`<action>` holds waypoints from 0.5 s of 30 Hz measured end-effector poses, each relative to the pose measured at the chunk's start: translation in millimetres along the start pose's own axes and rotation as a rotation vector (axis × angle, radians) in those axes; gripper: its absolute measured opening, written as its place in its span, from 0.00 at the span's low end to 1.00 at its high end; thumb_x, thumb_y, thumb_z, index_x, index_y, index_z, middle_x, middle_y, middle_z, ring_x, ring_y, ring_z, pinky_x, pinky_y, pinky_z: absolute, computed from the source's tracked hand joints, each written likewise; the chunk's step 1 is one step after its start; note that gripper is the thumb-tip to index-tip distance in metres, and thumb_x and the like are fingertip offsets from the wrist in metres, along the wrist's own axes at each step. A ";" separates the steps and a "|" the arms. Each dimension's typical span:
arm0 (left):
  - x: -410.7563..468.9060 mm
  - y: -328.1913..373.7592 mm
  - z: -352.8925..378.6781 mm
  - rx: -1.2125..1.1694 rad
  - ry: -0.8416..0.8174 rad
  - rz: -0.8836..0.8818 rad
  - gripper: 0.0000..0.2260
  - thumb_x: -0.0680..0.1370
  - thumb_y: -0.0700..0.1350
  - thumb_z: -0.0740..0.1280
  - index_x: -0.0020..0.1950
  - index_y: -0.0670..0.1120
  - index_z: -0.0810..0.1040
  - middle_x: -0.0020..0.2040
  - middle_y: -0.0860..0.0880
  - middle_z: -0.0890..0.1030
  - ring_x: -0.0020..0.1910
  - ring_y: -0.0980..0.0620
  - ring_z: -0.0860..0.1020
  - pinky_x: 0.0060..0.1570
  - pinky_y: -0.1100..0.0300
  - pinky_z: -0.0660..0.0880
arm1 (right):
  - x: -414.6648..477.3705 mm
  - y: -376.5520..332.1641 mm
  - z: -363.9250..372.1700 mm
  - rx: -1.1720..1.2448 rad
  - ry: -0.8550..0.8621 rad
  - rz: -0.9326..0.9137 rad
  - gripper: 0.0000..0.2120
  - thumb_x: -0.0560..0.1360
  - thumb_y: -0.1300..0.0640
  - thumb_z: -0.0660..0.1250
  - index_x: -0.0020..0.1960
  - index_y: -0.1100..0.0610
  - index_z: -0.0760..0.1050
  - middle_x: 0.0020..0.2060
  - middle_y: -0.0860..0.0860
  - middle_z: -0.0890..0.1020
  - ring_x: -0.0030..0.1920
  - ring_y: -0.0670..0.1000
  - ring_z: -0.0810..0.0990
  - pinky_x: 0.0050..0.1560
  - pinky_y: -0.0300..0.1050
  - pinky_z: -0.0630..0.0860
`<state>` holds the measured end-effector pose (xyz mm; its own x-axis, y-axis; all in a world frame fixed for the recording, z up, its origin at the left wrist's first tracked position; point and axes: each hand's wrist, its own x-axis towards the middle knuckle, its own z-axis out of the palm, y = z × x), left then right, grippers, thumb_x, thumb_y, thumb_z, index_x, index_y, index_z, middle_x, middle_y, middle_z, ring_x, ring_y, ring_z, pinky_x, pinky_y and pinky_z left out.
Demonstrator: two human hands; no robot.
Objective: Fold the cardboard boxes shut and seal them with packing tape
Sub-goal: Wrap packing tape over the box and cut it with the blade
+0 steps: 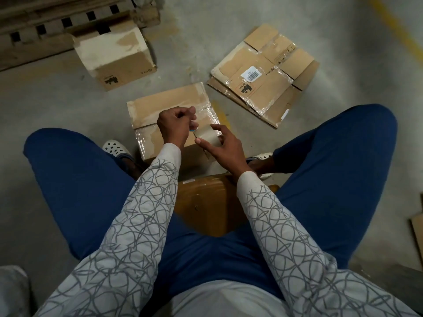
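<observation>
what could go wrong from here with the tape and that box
1. The left hand pinches at the edge of the tape roll, which the right hand holds in mid-air. A freed end might fold and stick to itself or to the fingers.
2. The box below already carries wrinkled old tape and torn patches, so new tape may grip poorly there.

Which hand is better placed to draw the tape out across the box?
Probably the left hand: it pinches at the tape roll, which the right hand grips above the box.
</observation>
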<state>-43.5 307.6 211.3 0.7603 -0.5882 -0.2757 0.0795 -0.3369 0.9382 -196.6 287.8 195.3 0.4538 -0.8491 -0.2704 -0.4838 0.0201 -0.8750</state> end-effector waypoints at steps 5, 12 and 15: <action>4.3 5.8 -6.7 -0.054 0.059 0.001 0.04 0.77 0.41 0.73 0.44 0.42 0.85 0.37 0.45 0.85 0.32 0.49 0.82 0.39 0.51 0.84 | -1.0 8.7 -0.6 -0.017 -0.019 0.018 0.32 0.72 0.38 0.75 0.71 0.48 0.72 0.66 0.52 0.79 0.59 0.50 0.78 0.59 0.51 0.82; 27.2 23.9 -42.3 -0.147 0.200 0.036 0.05 0.77 0.40 0.72 0.41 0.43 0.84 0.36 0.46 0.84 0.31 0.48 0.81 0.38 0.49 0.84 | -4.9 16.4 2.7 0.010 -0.097 0.035 0.25 0.76 0.39 0.71 0.70 0.45 0.74 0.67 0.50 0.78 0.63 0.54 0.78 0.61 0.57 0.80; 25.1 26.1 -42.1 0.029 0.097 0.131 0.06 0.78 0.43 0.72 0.46 0.41 0.85 0.38 0.46 0.85 0.33 0.49 0.84 0.36 0.53 0.83 | -5.6 18.0 2.4 -0.015 -0.105 0.010 0.20 0.78 0.41 0.70 0.68 0.44 0.76 0.66 0.49 0.78 0.64 0.54 0.78 0.63 0.57 0.79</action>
<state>4.8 315.0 237.7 0.8218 -0.5552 -0.1280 -0.0425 -0.2838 0.9579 -206.1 294.2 180.1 0.5245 -0.7890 -0.3201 -0.4995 0.0193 -0.8661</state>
